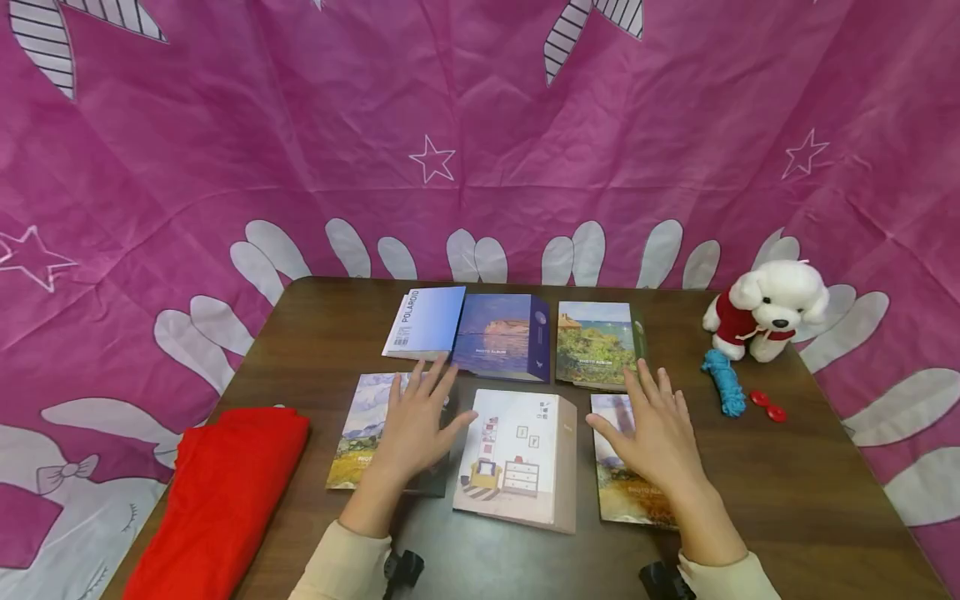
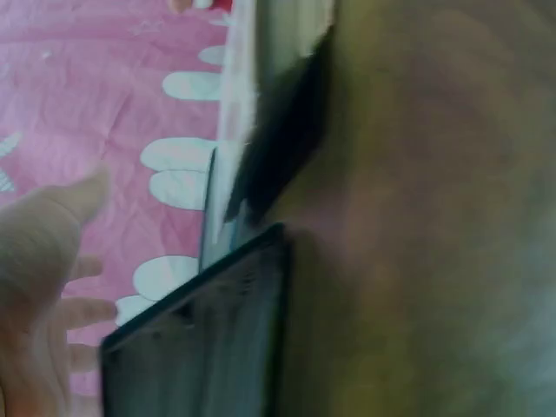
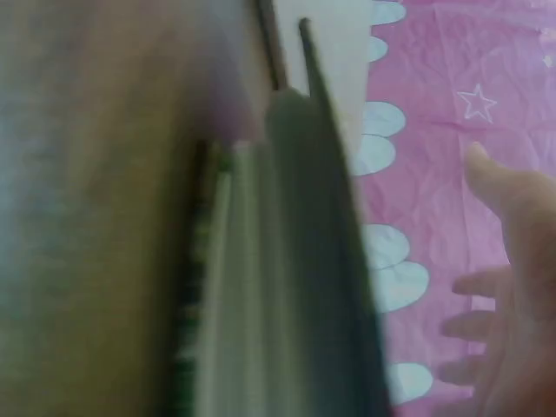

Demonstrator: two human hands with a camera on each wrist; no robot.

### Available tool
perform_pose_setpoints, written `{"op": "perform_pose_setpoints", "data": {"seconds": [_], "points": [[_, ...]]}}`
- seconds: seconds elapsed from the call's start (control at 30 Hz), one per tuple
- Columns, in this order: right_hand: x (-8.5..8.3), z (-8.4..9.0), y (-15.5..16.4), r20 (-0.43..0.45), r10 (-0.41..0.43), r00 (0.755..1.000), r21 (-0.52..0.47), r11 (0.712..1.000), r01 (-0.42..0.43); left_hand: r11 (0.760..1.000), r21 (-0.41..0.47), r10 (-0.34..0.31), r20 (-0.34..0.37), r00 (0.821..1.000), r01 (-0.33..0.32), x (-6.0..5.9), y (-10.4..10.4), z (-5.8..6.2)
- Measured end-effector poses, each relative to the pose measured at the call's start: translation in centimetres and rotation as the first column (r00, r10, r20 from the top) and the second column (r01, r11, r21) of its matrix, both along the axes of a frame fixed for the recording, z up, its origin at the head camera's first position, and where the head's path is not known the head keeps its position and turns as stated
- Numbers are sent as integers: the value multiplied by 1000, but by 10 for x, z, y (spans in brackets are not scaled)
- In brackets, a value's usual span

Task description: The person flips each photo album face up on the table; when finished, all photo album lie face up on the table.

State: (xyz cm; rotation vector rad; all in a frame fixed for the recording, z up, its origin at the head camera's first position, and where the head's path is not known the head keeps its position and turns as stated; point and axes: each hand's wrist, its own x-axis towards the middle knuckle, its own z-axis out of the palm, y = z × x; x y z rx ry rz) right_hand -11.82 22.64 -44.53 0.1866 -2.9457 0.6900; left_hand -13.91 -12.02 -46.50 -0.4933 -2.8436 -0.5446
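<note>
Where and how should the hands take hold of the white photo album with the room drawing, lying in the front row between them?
Probably by its two long side edges, one hand from each side. The white photo album lies flat between two thinner albums, and its thick right edge stands proud, giving the fingers a face. The left hand and right hand are already spread flat either side of it.

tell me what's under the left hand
The left hand hovers or rests, fingers spread, over a photo album with a painted landscape cover, lying flat on the brown table. The hand covers much of the cover's right part; contact cannot be told.
</note>
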Motion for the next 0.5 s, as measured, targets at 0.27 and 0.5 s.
{"op": "perform_pose_setpoints", "data": {"seconds": [0.27,0.5], "points": [[-20,29,0,35,139,990,-444,889,-110,971,232,-63,32,998,54,-19,-16,28],[-62,42,-27,63,125,990,-672,739,-50,928,373,-50,95,994,11,-51,-44,33]]}}
